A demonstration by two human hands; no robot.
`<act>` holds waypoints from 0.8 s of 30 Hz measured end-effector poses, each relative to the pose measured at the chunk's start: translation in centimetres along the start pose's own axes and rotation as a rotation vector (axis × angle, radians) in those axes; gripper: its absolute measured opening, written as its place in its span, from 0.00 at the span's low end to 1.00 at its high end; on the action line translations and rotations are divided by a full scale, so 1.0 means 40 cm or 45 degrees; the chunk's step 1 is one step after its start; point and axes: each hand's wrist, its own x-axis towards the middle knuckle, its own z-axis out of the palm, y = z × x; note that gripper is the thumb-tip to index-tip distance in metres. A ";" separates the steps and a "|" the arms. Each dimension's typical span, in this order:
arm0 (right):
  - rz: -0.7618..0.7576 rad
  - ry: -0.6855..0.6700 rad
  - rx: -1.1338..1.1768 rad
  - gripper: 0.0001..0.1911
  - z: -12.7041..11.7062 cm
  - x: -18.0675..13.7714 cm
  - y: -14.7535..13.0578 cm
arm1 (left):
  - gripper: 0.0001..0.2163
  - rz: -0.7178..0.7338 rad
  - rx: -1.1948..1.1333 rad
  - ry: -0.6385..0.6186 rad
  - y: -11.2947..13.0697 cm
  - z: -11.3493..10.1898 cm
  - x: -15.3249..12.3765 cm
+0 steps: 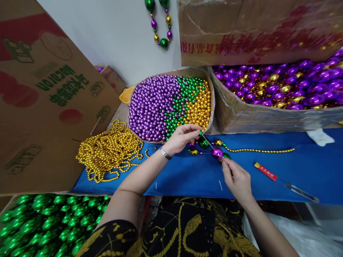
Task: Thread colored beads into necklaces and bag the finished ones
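Observation:
My left hand [184,137] pinches a small green bead [200,133] at the end of a thin needle or wire [207,140]. Lower on that wire sits a large purple bead [217,153]. Just beneath it, my right hand [235,176] has its fingers closed near a green bead [226,156]; whether they grip the wire or a bead is hidden. Around my hands lies a partly strung necklace with a dark green bead [204,142], small mixed beads [194,151] and a gold bead chain [259,150] stretching right across the blue cloth [187,178].
Behind my left hand stands a box of small purple, green and gold beads [154,107]. A gold bead-chain heap [109,151] lies left. Large purple and gold beads fill a carton [268,117] at right. Red-handled snips [268,173] rest right; green beads [53,221] fill a box lower left.

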 end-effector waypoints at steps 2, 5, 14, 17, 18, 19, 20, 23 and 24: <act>-0.035 0.027 -0.048 0.10 0.001 -0.004 0.005 | 0.11 0.088 0.167 -0.019 0.011 0.007 -0.008; -0.002 0.050 -0.037 0.09 -0.001 -0.005 0.008 | 0.11 0.245 0.532 -0.163 0.053 0.038 -0.012; 0.398 0.023 0.280 0.09 -0.030 -0.011 0.042 | 0.10 0.851 1.151 -0.294 0.207 0.257 0.348; 0.417 0.046 0.310 0.09 -0.039 -0.014 0.060 | 0.09 0.816 1.633 -0.403 0.210 0.347 0.519; 0.419 0.051 0.326 0.10 -0.042 -0.014 0.065 | 0.10 0.798 1.785 -0.449 0.207 0.377 0.561; 0.424 0.055 0.344 0.10 -0.045 -0.013 0.069 | 0.11 0.796 1.906 -0.488 0.203 0.408 0.594; 0.431 0.061 0.361 0.10 -0.047 -0.013 0.074 | 0.12 0.818 1.987 -0.524 0.198 0.438 0.618; 0.456 0.079 0.395 0.10 -0.051 -0.014 0.087 | 0.13 0.985 1.984 -0.693 0.179 0.523 0.643; 0.461 0.082 0.400 0.10 -0.051 -0.014 0.093 | 0.13 1.053 1.929 -0.778 0.171 0.550 0.640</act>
